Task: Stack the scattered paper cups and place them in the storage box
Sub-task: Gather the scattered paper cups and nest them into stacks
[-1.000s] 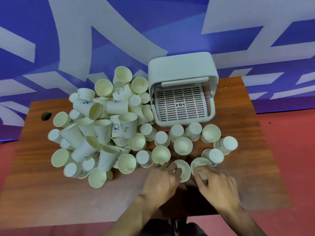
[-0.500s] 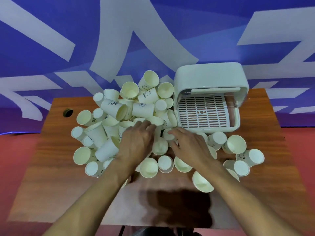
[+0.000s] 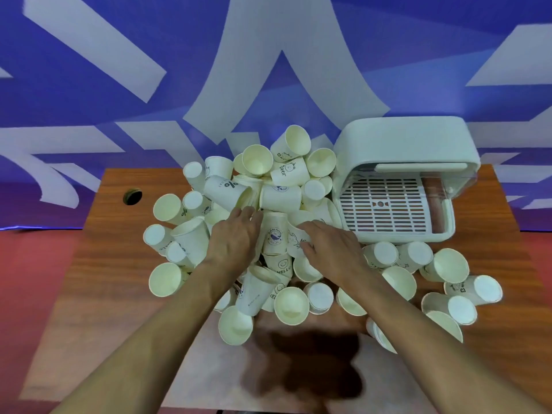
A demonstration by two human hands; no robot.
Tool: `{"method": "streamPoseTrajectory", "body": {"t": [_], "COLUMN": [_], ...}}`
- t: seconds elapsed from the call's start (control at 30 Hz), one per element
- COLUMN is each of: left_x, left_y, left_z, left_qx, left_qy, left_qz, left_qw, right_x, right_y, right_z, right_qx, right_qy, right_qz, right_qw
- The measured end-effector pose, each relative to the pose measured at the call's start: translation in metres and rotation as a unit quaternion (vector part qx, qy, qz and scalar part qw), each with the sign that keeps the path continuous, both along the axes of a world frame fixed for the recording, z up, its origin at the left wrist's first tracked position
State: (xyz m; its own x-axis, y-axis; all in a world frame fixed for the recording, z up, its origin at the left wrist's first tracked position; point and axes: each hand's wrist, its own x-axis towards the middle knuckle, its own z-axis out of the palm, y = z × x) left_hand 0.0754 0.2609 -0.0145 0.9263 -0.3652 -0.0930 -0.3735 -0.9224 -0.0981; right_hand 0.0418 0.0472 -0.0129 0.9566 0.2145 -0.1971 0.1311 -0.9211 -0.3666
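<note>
Where cups (image 3: 280,198) litter wooden table (image 3: 113,264), blue-white wall (image 3: 388,40)

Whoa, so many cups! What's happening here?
A person is reaching into a heap of scattered cream paper cups on a brown wooden table. The left hand rests open on the pile, and the right hand curls its fingers round one printed cream paper cup. The white plastic storage box stands open at the right rear, with no cups on its slatted tray.
</note>
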Motion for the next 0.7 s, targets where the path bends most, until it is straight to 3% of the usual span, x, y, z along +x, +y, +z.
{"method": "streamPoseTrajectory", "body": {"t": [0.4, 0.7], "left_x": [-0.002, -0.051], "left_y": [0.003, -0.055], "left_z": [0.022, 0.055], "left_qx": [-0.086, -0.168], "left_qy": [-0.036, -0.057], "left_qz": [-0.034, -0.054], "left_qw": [0.995, 0.983], "right_x": [-0.023, -0.088], "right_y": [-0.003, -0.06], "right_z": [0.013, 0.027], "right_qx": [0.087, 0.142], "right_qy": [-0.082, -0.131], "right_qz": [-0.101, -0.218], "right_qw": [0.988, 0.957]}}
